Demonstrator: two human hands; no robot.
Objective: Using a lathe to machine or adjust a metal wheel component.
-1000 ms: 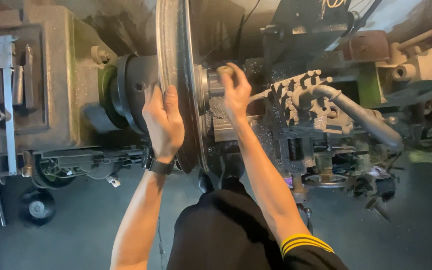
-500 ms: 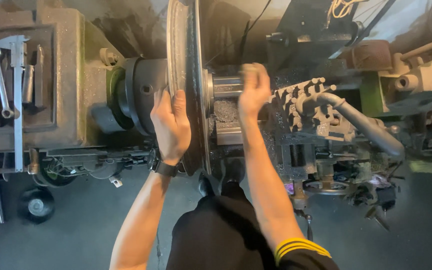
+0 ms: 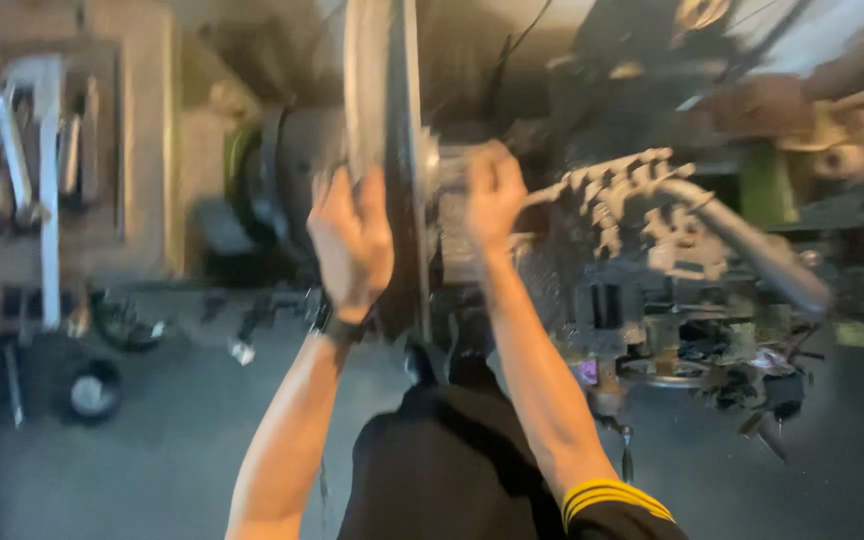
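Note:
A large metal disc [image 3: 384,120] stands edge-on on a lathe, clamped to the dark chuck [image 3: 292,180] behind it. My left hand [image 3: 350,238] lies flat against the disc's near rim, fingers curled over the edge; a dark watch sits on that wrist. My right hand [image 3: 492,195] is closed around the grey metal cylinder [image 3: 452,165] that sticks out of the disc's right face. The picture is blurred by motion.
A segmented coolant hose and grey lever [image 3: 712,220] reach in from the right over the tool carriage [image 3: 652,330]. Wrenches and a caliper [image 3: 22,150] lie on the headstock top at left. Grey floor below, with a small wheel [image 3: 92,392] at lower left.
The view has shifted and blurred. My left hand has slid slightly along the disc's rim, and my right hand stays closed on the cylinder.

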